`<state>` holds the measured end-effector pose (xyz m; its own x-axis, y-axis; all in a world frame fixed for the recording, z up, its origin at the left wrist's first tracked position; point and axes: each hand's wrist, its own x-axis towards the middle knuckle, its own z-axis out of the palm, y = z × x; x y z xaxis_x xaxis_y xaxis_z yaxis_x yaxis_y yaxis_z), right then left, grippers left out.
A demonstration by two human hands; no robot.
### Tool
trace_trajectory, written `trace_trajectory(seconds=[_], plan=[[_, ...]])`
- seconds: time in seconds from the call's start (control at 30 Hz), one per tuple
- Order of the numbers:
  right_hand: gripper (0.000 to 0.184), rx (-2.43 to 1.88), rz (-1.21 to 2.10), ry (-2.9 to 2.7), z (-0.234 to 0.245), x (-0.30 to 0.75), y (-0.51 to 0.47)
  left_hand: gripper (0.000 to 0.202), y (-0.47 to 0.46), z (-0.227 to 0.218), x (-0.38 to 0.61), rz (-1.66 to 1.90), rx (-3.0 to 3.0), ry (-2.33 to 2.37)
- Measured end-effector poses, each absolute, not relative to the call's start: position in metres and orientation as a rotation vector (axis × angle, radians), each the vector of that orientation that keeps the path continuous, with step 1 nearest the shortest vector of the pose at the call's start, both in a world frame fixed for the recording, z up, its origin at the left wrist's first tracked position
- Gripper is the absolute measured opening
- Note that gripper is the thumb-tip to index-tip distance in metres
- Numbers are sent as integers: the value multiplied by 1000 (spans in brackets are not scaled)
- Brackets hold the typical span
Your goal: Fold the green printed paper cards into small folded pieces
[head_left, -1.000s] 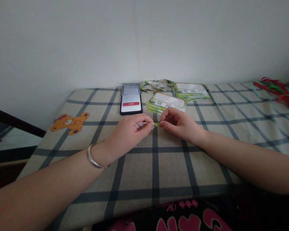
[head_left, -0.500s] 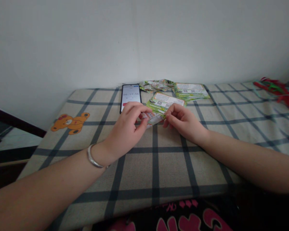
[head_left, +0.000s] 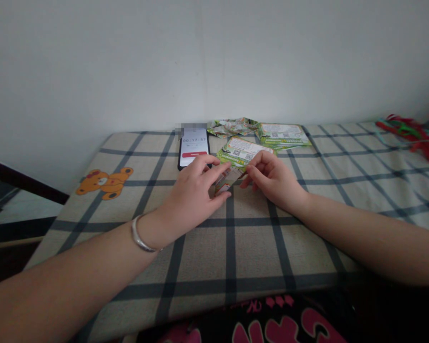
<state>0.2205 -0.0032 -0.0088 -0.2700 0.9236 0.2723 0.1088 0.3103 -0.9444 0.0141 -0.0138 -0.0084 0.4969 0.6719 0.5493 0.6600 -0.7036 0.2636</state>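
A small printed packet (head_left: 227,178), pale with orange and green marks, is held up between both hands over the table. My left hand (head_left: 200,188), with a silver bangle at its wrist, spans the packet's left side, index finger at the upper edge and thumb at the lower corner. My right hand (head_left: 270,176) is closed, thumb and index finger pinching the packet's right end. Just behind them lies a green-and-white printed packet (head_left: 239,148) face up, partly covered by the fingers.
A phone (head_left: 193,147) showing a running timer leans behind my left hand. Crumpled wrappers (head_left: 232,126) and a stack of green packets (head_left: 285,133) lie by the wall. Red and green strips (head_left: 414,136) lie far right. A bear picture (head_left: 105,183) is on the checked tablecloth (head_left: 207,257).
My left hand has spread its thumb and index finger wider around the packet, and the packet has tilted. My right hand has hardly moved. The phone's timer has advanced.
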Motion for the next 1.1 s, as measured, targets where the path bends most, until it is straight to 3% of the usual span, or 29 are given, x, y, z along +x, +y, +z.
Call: trace_trajectory(seconds=[0.47,0.7,1.1], plan=[[18,-846,1058,-1695,-9,220,-5,44,-13,-6,18,994,2457,1184],[32,-917,846,-1878,-10,222,-7,44,-13,-5,19,1001,2393,1153],[29,-965,728,-1938,-8,220,-10,44,-11,-17,19,1030,2093,1037]])
